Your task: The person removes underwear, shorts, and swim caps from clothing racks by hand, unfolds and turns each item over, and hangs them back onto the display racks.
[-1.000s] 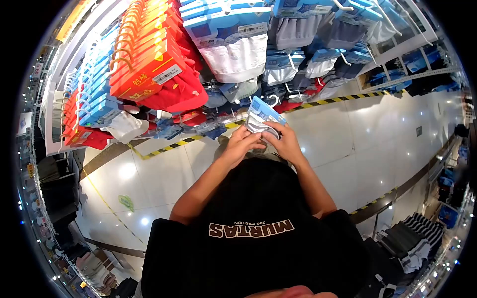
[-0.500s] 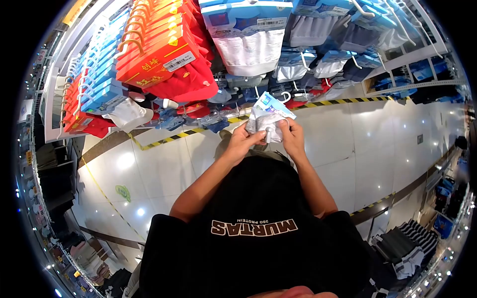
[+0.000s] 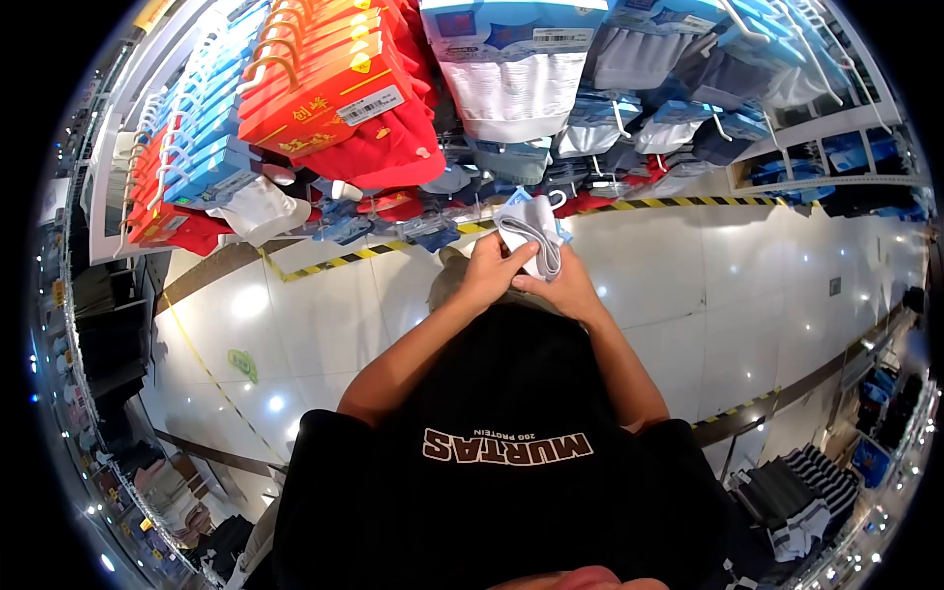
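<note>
A folded light grey pair of underpants [image 3: 531, 231] is held in front of me, with darker edging showing in its folds. Behind it is a blue card [image 3: 518, 197] with a white hook [image 3: 559, 200]. My left hand [image 3: 492, 269] grips its left side, thumb pressed on the front fabric. My right hand [image 3: 570, 287] closes on the lower right side, with its thumb along the bottom edge. The fingers behind the fabric are hidden.
Ahead hangs a rack of packaged garments: red packs [image 3: 334, 98] at left, a large white pack with a blue header [image 3: 516, 88] in the middle. Yellow-black tape [image 3: 374, 253] marks the tiled floor [image 3: 649, 265]. Folded clothes [image 3: 787, 487] lie at lower right.
The underpants have turned so that their folded edges face me, and the card now sits mostly behind them. My right hand has shifted lower along them. The view has moved slightly.
</note>
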Demonstrator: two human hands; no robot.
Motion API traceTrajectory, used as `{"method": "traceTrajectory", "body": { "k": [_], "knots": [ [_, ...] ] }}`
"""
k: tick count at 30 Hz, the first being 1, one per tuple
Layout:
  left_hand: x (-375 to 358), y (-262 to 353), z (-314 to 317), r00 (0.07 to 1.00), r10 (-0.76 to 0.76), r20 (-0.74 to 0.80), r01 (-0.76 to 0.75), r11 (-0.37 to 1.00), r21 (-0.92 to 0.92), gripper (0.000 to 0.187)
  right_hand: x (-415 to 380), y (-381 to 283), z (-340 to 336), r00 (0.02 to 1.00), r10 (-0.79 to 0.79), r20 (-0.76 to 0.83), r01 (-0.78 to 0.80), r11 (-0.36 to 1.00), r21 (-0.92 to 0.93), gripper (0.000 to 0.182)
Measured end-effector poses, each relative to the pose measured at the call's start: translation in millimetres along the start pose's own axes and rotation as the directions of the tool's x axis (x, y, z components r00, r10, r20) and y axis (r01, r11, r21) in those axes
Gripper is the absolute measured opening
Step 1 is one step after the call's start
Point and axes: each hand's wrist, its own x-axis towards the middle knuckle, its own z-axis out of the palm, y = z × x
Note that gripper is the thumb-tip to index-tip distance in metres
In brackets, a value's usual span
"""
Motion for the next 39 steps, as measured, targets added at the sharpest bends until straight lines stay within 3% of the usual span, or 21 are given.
{"method": "traceTrajectory", "body": {
  "k": [3, 6, 9, 12, 17, 19, 21, 22, 25, 28, 31, 32, 36, 39],
  "knots": [
    [1.3, -1.4, -2.4, 0.997, -0.071, -0.021, 0.071, 0.997, -0.012, 0.019, 4.4, 15.8, -3.7, 0.982, 0.186, 0.013, -0.187, 0.981, 0.056, 0.036],
    [0.7, -1.7, -6.0, 0.995, -0.092, -0.03, 0.09, 0.995, -0.044, 0.02, 5.9, 31.1, -6.0, 0.957, 0.261, -0.13, -0.231, 0.951, 0.204, 0.03],
    [-1.1, -7.2, -5.7, 0.994, -0.098, -0.044, 0.096, 0.995, -0.039, 0.021, 7.0, 37.5, -14.3, 0.93, 0.323, -0.176, -0.285, 0.936, 0.209, 0.03],
    [-4.2, -17.6, -9.2, 0.994, -0.107, -0.014, 0.107, 0.994, 0.005, 0.021, 8.6, 38.7, -14.5, 0.94, 0.292, -0.178, -0.232, 0.926, 0.297, 0.027],
    [-0.7, -37.7, -17.8, 0.97, -0.241, 0.018, 0.239, 0.969, 0.054, 0.023, 8.0, 12.0, -26.2, 0.976, -0.123, -0.179, 0.128, 0.992, 0.015, 0.03],
    [3.2, -48.9, -25.9, 0.954, -0.299, 0.008, 0.296, 0.949, 0.107, 0.024, 9.3, 15.2, -40.0, 0.973, -0.154, -0.169, 0.161, 0.986, 0.029, 0.034],
    [6.7, -53.2, -32.5, 0.942, -0.335, -0.003, 0.333, 0.935, 0.126, 0.026, 10.0, 38.5, -63.5, 0.992, -0.036, -0.12, 0.058, 0.98, 0.189, 0.037],
    [3.6, -52.7, -34.4, 0.939, -0.345, -0.011, 0.343, 0.932, 0.116, 0.026, 16.2, 41.3, -73.3, 0.994, -0.003, -0.109, 0.02, 0.987, 0.159, 0.043],
    [-0.1, -51.7, -43.2, 0.936, -0.352, -0.015, 0.351, 0.93, 0.105, 0.026, 36.0, 25.8, -82.5, 0.897, -0.152, -0.416, 0.219, 0.968, 0.118, 0.053],
    [0.7, -48.6, -51.9, 0.933, -0.359, -0.014, 0.359, 0.929, 0.087, 0.025, 59.3, 6.8, -98.0, 0.767, -0.245, -0.593, 0.334, 0.942, 0.042, 0.06],
    [6.9, -39.0, -59.3, 0.926, -0.377, -0.007, 0.375, 0.921, 0.106, 0.025, 73.1, 13.6, -124.5, 0.863, -0.204, -0.462, 0.284, 0.953, 0.11, 0.061],
    [11.3, -35.5, -60.6, 0.923, -0.384, 0.004, 0.38, 0.916, 0.125, 0.025, 79.5, 15.7, -129.4, 0.901, -0.144, -0.41, 0.258, 0.936, 0.239, 0.051],
    [29.1, -34.5, -62.5, 0.917, -0.391, 0.077, 0.376, 0.913, 0.159, 0.025, 98.8, 4.8, -136.4, 0.941, -0.047, -0.335, 0.16, 0.935, 0.318, 0.034],
    [38.8, -29.2, -60.0, 0.909, -0.392, 0.138, 0.371, 0.916, 0.154, 0.025, 112.7, 15.1, -138.8, 0.961, -0.001, -0.278, 0.086, 0.952, 0.295, 0.035]
  ]
}}
